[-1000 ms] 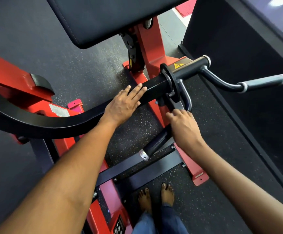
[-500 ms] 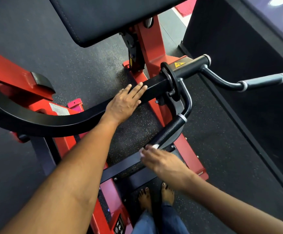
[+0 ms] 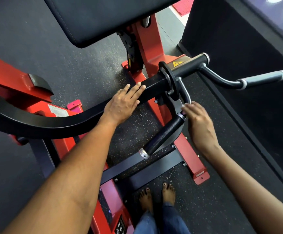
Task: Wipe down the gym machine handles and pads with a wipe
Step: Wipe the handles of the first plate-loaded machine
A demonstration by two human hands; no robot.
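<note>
My left hand (image 3: 123, 103) lies flat, fingers straight, on the machine's black lever arm (image 3: 56, 124). The near handle (image 3: 164, 135), a black textured grip with metal collars, slants down from the arm's pivot plate. My right hand (image 3: 200, 125) is at the grip's upper end, its blurred fingers curled over the bar just above the top collar. No wipe shows; my right palm is hidden. A second handle (image 3: 262, 78), grey and knurled, sticks out to the right. The black pad (image 3: 103, 17) fills the top of the view.
The red machine frame (image 3: 154, 48) and its black base bars (image 3: 147, 168) stand on speckled rubber flooring. My bare feet (image 3: 157, 195) are just behind the base. A dark wall panel (image 3: 255, 39) runs along the right side.
My right hand slid from the upper bar down to the grip's lower end, then back up to its top. My left hand stayed flat on the arm.
</note>
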